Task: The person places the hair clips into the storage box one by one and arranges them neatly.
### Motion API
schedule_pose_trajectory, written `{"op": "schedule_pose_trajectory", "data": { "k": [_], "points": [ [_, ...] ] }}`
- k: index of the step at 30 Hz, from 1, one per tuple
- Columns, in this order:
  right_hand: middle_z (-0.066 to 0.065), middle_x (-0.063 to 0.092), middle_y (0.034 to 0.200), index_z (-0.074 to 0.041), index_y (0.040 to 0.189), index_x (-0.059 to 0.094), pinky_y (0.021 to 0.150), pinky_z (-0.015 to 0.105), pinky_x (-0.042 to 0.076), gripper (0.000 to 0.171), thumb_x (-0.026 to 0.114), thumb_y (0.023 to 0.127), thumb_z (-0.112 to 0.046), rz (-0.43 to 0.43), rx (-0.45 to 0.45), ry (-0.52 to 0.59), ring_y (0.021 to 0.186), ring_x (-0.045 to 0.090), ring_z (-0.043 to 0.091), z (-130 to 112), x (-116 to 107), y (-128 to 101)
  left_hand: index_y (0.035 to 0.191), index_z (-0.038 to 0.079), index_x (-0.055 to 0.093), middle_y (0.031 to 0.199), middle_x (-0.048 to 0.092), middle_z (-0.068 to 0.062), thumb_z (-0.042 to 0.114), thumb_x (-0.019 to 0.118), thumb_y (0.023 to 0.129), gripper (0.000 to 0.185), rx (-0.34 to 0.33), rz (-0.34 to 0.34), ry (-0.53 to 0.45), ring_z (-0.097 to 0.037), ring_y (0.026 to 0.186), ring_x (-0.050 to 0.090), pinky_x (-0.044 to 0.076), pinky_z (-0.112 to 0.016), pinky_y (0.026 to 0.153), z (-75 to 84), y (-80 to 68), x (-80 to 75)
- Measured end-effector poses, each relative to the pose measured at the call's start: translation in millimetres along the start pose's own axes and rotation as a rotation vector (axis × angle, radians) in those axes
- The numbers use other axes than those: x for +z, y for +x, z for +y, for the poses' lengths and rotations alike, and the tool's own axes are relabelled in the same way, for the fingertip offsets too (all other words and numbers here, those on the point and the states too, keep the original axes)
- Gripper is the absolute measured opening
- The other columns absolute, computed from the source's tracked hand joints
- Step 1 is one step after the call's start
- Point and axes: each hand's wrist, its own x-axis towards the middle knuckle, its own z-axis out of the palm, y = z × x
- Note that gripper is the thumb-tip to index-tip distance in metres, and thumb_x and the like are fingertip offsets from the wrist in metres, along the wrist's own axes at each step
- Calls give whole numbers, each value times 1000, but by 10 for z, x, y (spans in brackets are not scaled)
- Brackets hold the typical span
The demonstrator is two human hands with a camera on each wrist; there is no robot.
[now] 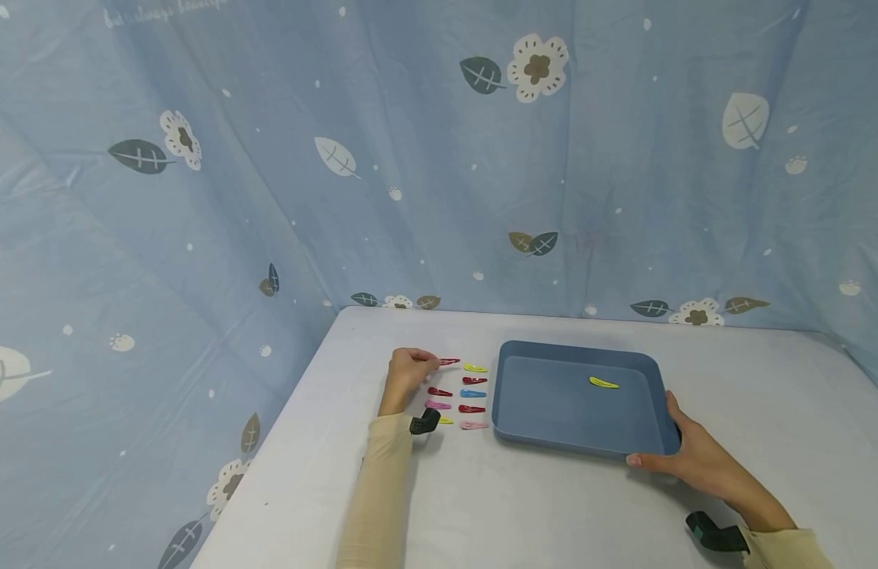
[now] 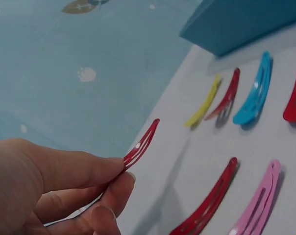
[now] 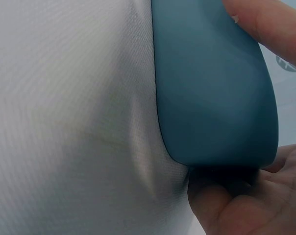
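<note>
My left hand pinches a red hair clip between thumb and fingers, lifted just off the white table; the left wrist view shows the red hair clip sticking out past my fingertips. Several more clips lie in two columns beside it: yellow, red, blue, pink. A blue tray sits to the right with one yellow clip inside. My right hand grips the tray's near right corner.
The white table stands against a blue leaf-print curtain on the far and left sides. The table's left edge runs close to my left arm. Black wrist mounts sit on both forearms.
</note>
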Motion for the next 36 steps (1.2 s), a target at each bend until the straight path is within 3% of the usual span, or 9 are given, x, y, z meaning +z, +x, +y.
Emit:
{"op": "schedule_pose_trajectory", "data": {
  "k": [7, 13, 15, 19, 22, 26, 36],
  "points": [
    [33, 2, 131, -6, 127, -21, 77, 58, 29, 112, 64, 66, -45, 3, 9, -24, 112, 18, 51, 6, 3, 0, 79, 16, 64, 78, 60, 0, 33, 67, 67, 21, 58, -38, -44, -24, 68, 53, 39, -30, 48, -26, 79, 52],
    [33, 1, 131, -6, 127, -21, 76, 58, 29, 112, 64, 66, -45, -1, 14, -17, 112, 18, 51, 17, 6, -8, 79, 26, 63, 77, 61, 8, 55, 63, 59, 35, 132, -27, -30, -16, 68, 53, 41, -27, 56, -434, 484, 280],
    [33, 2, 131, -5, 127, -21, 76, 58, 29, 112, 64, 66, -45, 1, 15, -20, 112, 18, 51, 17, 8, -11, 78, 29, 63, 77, 60, 10, 58, 63, 55, 37, 130, -25, -38, -16, 68, 54, 41, -29, 60, -489, 549, 324],
    [33, 1, 131, -5, 127, -21, 77, 59, 28, 113, 64, 65, -46, 3, 19, -23, 113, 17, 51, 15, 6, -11, 80, 27, 64, 81, 61, 8, 55, 64, 58, 36, 115, -62, -59, -16, 69, 54, 38, -30, 54, -381, 472, 301],
    [33, 1, 131, -5, 127, -21, 78, 59, 27, 112, 64, 66, -46, -4, 20, -20, 113, 16, 51, 18, -5, -8, 82, 22, 65, 82, 62, 5, 50, 64, 62, 34, 101, -103, -81, -16, 70, 53, 35, -35, 49, -161, 269, 206],
    [31, -2, 132, -8, 127, -23, 77, 58, 28, 109, 62, 69, -44, -35, 10, 6, 114, 14, 50, 36, -27, 7, 83, 19, 65, 83, 62, 2, 44, 64, 66, 31, 92, -151, -105, -17, 72, 53, 35, -38, 52, 105, 4, 77],
    [29, -3, 133, -11, 127, -24, 76, 57, 30, 107, 61, 70, -43, -62, 13, 25, 114, 13, 50, 45, -35, 21, 83, 22, 65, 85, 62, 4, 40, 65, 68, 23, 75, -265, -146, -19, 78, 55, 40, -32, 59, 280, -135, 7]
  ]
}}
